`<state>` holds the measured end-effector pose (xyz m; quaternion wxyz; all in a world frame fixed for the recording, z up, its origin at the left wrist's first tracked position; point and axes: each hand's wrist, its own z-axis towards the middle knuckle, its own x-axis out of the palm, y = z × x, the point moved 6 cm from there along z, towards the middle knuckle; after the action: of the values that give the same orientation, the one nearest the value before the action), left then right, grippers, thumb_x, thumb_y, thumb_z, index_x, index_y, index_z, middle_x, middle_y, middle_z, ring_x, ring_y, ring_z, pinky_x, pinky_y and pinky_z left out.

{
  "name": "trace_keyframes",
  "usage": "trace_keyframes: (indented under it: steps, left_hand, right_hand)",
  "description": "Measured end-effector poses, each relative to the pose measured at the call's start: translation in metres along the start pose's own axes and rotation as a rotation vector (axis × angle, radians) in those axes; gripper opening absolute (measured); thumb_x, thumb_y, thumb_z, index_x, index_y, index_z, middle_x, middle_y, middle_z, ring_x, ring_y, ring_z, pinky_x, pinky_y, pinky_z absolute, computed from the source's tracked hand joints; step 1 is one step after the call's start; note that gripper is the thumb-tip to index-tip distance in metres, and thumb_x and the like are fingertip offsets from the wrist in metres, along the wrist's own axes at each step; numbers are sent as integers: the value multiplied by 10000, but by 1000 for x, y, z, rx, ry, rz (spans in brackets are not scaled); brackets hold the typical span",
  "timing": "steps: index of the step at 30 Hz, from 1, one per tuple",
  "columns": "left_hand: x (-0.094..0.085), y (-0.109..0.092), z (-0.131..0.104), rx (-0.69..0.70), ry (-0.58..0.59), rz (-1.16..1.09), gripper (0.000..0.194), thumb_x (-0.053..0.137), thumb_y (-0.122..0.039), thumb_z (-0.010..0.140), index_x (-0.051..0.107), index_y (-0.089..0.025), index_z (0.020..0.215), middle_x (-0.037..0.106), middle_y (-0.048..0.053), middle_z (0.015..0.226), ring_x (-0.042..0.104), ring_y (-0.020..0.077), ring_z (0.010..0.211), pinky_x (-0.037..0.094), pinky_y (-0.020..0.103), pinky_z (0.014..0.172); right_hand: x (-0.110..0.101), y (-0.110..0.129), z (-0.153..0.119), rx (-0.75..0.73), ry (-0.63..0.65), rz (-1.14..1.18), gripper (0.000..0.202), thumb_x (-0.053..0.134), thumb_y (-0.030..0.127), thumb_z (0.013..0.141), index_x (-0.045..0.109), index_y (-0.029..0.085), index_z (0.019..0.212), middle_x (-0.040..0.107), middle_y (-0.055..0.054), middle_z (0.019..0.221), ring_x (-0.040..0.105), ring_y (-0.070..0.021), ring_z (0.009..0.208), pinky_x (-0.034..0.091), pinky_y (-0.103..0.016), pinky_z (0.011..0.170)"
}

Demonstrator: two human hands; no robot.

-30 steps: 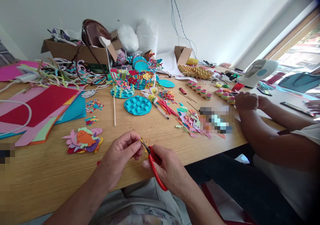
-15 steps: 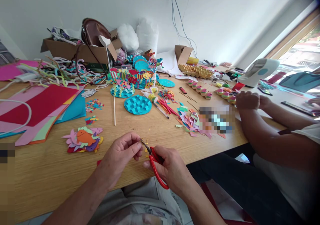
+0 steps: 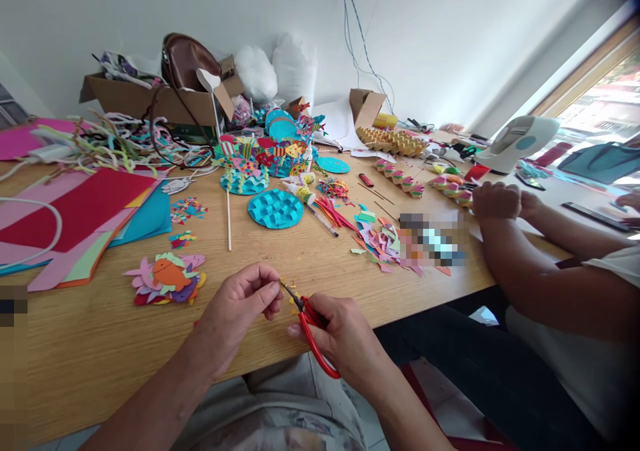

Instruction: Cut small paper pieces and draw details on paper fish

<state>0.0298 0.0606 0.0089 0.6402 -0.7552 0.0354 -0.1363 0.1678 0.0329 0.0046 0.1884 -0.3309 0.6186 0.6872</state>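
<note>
Red-handled scissors (image 3: 311,334) are gripped in my right hand (image 3: 340,331), their dark blades pointing up and left. The blade tips meet the fingertips of my left hand (image 3: 245,307), which are pinched together; what they hold is too small to tell. Tiny yellow scraps (image 3: 294,289) lie on the wooden table (image 3: 150,364) behind the blades. Left of my left hand rests a pile of cut paper fish (image 3: 170,277), an orange one on top. A blue woven paper disc (image 3: 275,209) lies farther back.
Coloured paper sheets (image 3: 75,217) and pipe cleaners (image 3: 120,137) cover the left side. Paper scraps (image 3: 383,241), glue bottles (image 3: 303,193) and a white stick (image 3: 229,221) lie beyond my hands. At the right, another person's forearms (image 3: 525,257) rest by the table edge.
The scissors have turned very slightly, with their handle a little lower and farther right. My left hand's pinch looks nearly the same.
</note>
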Motion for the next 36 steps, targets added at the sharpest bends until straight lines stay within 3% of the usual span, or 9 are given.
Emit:
trace_keyframes:
  steps: [9,36]
  left_hand:
    - [2,6,-1,-13,1,-57,162,630,-308,696,562,-170,745,595,-22,612,507,99,565,416,212,536]
    - [-5,3,1,34,3,27,103,595,-273,735,562,-180,706,545,-49,566,477,80,550,393,182,526]
  right_hand:
    - [2,-1,0,-9,-15,20,440,534,505,783,321,198,551,298,71,504,254,-76,480,204,-195,447]
    - [3,-1,0,-61,-9,-9,443,497,504,804,323,196,536,305,68,487,272,-70,457,199,-198,441]
